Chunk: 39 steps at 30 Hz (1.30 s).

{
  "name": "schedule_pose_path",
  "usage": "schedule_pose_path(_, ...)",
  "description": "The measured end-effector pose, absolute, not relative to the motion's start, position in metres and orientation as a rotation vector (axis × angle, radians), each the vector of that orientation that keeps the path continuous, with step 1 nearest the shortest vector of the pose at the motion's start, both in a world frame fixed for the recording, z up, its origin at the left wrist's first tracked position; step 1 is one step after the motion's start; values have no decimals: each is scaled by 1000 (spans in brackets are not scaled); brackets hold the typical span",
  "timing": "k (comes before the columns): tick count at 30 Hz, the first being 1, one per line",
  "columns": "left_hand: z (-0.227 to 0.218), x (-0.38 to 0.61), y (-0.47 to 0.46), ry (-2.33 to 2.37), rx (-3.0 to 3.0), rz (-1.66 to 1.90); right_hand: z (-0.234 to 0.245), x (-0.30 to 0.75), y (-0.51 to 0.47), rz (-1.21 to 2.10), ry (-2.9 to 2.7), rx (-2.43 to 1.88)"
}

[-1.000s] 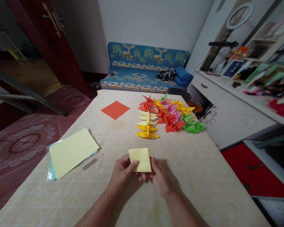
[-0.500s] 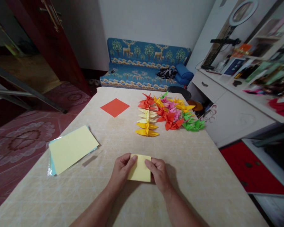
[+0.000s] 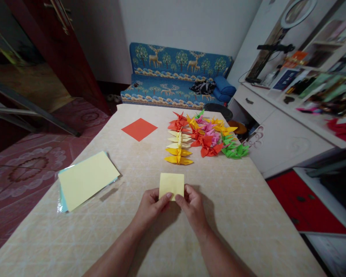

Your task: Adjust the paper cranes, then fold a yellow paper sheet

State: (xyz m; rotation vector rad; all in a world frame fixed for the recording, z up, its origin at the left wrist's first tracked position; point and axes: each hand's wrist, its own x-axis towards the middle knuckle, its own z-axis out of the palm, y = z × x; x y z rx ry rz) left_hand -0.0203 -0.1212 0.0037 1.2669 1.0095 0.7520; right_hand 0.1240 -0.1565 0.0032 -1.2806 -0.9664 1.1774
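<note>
A small square of folded yellow paper is held between my two hands above the table, near its middle. My left hand grips its lower left corner, thumb on top and fingers behind. At the lower right corner, my right hand pinches it the same way. Both thumbs lie close together along the near edge. Beyond the paper stands a row of folded paper cranes in yellow, cream and red.
More cranes in red, pink, orange and green cluster at the far right of the table. A red paper square lies far left. Nearer on the left is a stack of yellow and blue sheets. A blue sofa stands behind.
The folded yellow paper has shifted away from me, its far edge now farther up the table. My thumbs have moved from its sides to its near edge.
</note>
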Motion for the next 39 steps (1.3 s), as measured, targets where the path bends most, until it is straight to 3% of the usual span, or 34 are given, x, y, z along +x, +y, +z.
schedule_pose_path(20, 3, -17, -129, 1164, 1437, 893, -10, 122, -161, 965, -1147, -1480)
schedule_pose_path(31, 13, -14, -128, 923, 1162, 768, -15, 120, -164, 811, -1327, -1541)
schedule_pose_path(39, 8, -18, -124, 1142, 1369, 839, -12, 123, -162, 676, -1351, -1566)
